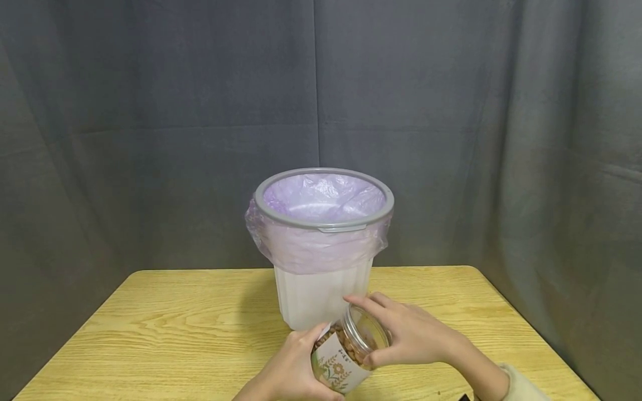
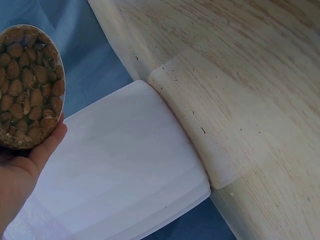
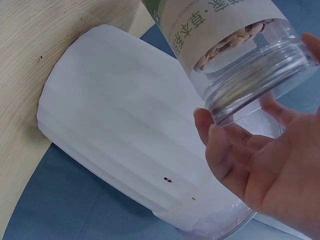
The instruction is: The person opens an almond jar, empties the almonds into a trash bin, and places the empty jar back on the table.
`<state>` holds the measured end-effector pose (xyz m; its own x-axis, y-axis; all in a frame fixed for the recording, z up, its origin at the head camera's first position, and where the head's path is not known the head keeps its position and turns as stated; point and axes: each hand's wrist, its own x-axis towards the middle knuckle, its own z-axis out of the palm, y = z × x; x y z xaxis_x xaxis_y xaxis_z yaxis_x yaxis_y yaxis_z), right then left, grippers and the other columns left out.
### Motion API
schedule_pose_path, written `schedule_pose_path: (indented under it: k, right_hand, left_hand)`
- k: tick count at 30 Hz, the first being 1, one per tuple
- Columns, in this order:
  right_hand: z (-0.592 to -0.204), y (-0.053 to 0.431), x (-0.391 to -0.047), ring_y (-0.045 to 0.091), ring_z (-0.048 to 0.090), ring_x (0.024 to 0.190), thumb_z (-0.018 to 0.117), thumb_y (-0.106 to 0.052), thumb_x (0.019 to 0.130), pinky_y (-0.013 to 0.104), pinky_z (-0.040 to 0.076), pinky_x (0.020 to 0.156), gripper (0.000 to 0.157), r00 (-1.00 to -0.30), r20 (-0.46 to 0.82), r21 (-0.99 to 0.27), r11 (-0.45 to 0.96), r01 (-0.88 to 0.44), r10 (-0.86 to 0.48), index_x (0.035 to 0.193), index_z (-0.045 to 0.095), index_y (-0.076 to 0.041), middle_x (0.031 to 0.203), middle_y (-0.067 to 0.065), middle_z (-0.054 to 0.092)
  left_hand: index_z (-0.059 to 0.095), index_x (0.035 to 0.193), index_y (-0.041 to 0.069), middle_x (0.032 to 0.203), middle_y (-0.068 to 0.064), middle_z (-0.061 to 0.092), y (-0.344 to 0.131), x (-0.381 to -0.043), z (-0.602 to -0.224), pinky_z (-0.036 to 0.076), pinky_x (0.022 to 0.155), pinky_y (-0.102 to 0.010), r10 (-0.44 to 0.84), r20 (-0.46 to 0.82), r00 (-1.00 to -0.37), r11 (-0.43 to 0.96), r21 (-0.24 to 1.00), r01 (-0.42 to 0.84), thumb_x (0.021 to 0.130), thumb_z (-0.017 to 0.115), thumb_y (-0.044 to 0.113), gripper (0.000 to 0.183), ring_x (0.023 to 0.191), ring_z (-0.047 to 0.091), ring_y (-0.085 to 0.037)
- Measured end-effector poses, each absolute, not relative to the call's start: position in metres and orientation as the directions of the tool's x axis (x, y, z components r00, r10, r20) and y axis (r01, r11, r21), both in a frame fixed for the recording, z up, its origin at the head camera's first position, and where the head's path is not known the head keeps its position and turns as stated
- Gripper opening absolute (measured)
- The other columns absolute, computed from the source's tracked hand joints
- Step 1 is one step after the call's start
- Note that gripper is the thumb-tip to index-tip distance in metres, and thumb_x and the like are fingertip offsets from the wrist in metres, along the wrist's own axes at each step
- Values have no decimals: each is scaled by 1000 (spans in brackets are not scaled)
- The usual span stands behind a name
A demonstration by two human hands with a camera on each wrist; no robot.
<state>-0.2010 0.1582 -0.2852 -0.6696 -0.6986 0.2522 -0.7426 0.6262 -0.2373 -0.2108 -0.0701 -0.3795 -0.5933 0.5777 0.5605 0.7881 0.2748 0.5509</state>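
Observation:
A clear jar of almonds point(image 1: 335, 365) with a floral paper label is tilted in front of the bin. My left hand point(image 1: 288, 370) grips the jar's body, with the thumb along its upper side. In the left wrist view, almonds point(image 2: 30, 90) show through the jar's round base, beside the left hand point(image 2: 30, 167). Curled fingers of my right hand point(image 1: 408, 337) hold the jar's clear, ridged lid end point(image 3: 265, 75). The right wrist view shows the fingertips of that right hand point(image 3: 280, 160) around the lid's edge. Whether the lid is loose, I cannot tell.
Behind the jar stands a white waste bin point(image 1: 321, 295) with a grey rim ring point(image 1: 324, 170). A translucent purple bag point(image 1: 316, 250) lines it and hangs over its outside. All this is on a wood-grain table point(image 1: 190, 328), with grey curtains point(image 1: 200, 111) around it.

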Motion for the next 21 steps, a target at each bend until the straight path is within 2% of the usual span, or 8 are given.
schedule_pose_path:
  k: [7, 16, 21]
  right_hand:
    - [-286, 161, -203, 11, 49, 83, 66, -27, 64, 25, 42, 61, 81, -619, 267, -231, 574, -786, -739, 138, 32, -27, 116, -5, 45]
    - [-286, 161, -203, 13, 49, 99, 68, -23, 62, 31, 45, 70, 83, -582, 275, -226, 537, -813, -765, 138, 33, -24, 124, -5, 41]
    - [-285, 161, -203, 16, 48, 99, 70, -18, 58, 32, 45, 72, 89, -565, 276, -236, 515, -824, -778, 138, 31, -25, 126, -3, 38]
  left_hand:
    - [44, 120, 12, 99, 4, 58, -70, -213, -382, 46, 68, -17, 581, 577, -574, 266, 531, 804, 61, 81, 36, 74, 82, 55, -3]
    - [44, 119, 14, 98, 5, 58, -71, -212, -382, 46, 68, -16, 584, 579, -569, 262, 529, 807, 62, 81, 35, 71, 81, 55, -3]
    - [44, 120, 14, 97, 5, 58, -71, -213, -383, 46, 68, -16, 582, 582, -568, 262, 527, 808, 62, 81, 35, 72, 81, 55, -3]
